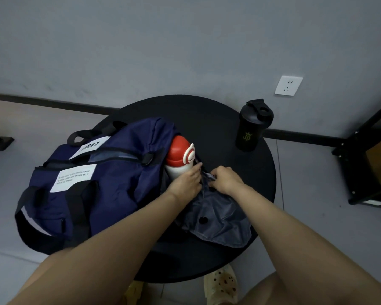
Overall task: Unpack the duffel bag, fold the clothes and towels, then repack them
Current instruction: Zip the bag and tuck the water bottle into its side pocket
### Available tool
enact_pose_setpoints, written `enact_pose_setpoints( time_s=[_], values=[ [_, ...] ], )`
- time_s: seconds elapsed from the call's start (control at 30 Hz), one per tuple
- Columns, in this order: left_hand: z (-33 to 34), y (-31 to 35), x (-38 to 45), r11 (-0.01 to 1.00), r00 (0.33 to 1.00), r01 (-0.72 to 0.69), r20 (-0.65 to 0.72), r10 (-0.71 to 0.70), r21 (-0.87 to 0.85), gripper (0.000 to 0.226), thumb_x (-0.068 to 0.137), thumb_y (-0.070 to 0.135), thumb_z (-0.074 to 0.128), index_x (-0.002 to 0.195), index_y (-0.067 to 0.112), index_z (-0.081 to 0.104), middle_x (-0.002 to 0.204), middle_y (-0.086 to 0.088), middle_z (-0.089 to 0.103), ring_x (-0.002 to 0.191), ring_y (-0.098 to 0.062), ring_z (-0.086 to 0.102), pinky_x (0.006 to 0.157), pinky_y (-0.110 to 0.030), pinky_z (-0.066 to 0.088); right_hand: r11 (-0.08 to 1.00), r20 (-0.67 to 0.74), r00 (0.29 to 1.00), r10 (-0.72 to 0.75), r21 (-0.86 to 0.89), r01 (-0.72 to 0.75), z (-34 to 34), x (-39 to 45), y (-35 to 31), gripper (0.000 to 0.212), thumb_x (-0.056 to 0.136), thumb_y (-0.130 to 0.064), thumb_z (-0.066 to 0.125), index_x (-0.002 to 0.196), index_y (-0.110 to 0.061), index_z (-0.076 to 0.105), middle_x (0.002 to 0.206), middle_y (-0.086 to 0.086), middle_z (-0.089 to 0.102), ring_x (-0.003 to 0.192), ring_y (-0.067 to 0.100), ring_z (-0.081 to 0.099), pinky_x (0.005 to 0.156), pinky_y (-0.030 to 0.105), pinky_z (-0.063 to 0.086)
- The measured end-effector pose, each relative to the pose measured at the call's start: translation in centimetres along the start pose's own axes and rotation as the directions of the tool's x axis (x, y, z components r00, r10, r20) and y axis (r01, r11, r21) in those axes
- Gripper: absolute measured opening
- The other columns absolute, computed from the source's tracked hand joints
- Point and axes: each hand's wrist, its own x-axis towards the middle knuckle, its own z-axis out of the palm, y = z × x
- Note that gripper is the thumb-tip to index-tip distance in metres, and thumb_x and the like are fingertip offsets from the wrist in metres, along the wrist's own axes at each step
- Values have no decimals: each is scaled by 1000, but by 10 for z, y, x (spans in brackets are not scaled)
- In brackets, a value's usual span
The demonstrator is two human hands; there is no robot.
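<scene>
A navy duffel bag (92,186) with black straps and white labels lies on a round black table (224,119), hanging over its left edge. At the bag's right end a white bottle with a red cap (179,159) sticks out of a side pocket. My left hand (186,183) reaches into the bag's end just below the bottle. Close beside it, my right hand (226,181) pinches dark fabric at the opening. A grey lined flap with a black snap button (218,221) spreads out on the table below both hands. No clothes or towels are visible.
A black shaker bottle (253,126) stands upright at the table's far right. A wall socket (288,85) is on the grey wall behind. A black metal shelf frame (365,164) stands to the right. My feet in pale clogs (221,282) are under the table's near edge.
</scene>
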Motion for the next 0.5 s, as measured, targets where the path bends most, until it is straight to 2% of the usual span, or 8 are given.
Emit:
enact_pose_setpoints(
  time_s=[0.1,0.2,0.27,0.3,0.33,0.37,0.43,0.5],
  values=[
    [-13,-6,-6,989,999,18,-35,-23,-149,48,100,23,36,145,7,29,149,-14,34,142,-34,20,111,-48,-14,997,-44,996,-76,-2,76,-7,-8,-6,33,91,-30,58,123,-21,58,118,4,63,112,23,57,98,36,42],
    [-26,-20,-20,969,985,91,-123,-121,-230,40,99,19,38,137,8,41,140,-13,45,138,-37,27,108,-48,-18,972,-127,978,-162,149,181,-17,-17,-10,51,87,-21,60,136,-26,45,131,1,56,122,20,51,106,39,38],
    [-29,-33,-37,933,949,191,-187,-255,-306,35,96,21,44,130,12,50,132,-11,49,132,-34,35,114,-48,-6,927,-165,959,-232,263,269,-21,-20,-12,63,82,-17,65,139,-29,40,138,-1,50,126,18,48,106,38,39],
    [-28,-39,-46,903,902,255,-252,-351,-347,32,91,24,51,121,15,57,125,-8,53,124,-31,43,117,-47,10,898,-183,946,-267,309,313,-22,-22,-15,68,80,-18,69,140,-29,40,139,-1,48,127,17,46,106,36,39],
    [-27,-44,-57,862,836,317,-313,-451,-396,28,83,25,56,110,19,63,114,-5,57,111,-26,52,109,-42,29,868,-205,931,-303,344,358,-22,-23,-18,72,78,-21,73,140,-29,39,139,-1,47,127,15,46,105,33,40],
    [-24,-48,-66,816,770,357,-352,-533,-454,26,75,25,58,99,20,66,102,-2,60,96,-22,56,93,-36,39,840,-227,915,-333,369,397,-22,-25,-22,76,75,-26,77,141,-29,39,139,-2,47,126,13,46,104,31,40],
    [-10,-52,-77,713,661,439,-341,-669,-547,27,64,25,61,90,20,65,89,1,59,78,-18,56,70,-30,39,801,-254,895,-367,402,443,-21,-27,-32,83,71,-29,81,142,-29,37,138,-2,47,124,10,47,103,27,40],
    [0,-53,-85,569,623,526,-170,-764,-633,36,59,22,72,94,19,63,87,1,58,75,-18,56,63,-30,41,786,-260,887,-382,414,460,-18,-29,-41,85,70,-28,83,141,-29,37,138,-3,46,123,10,47,104,28,39]
  ],
)
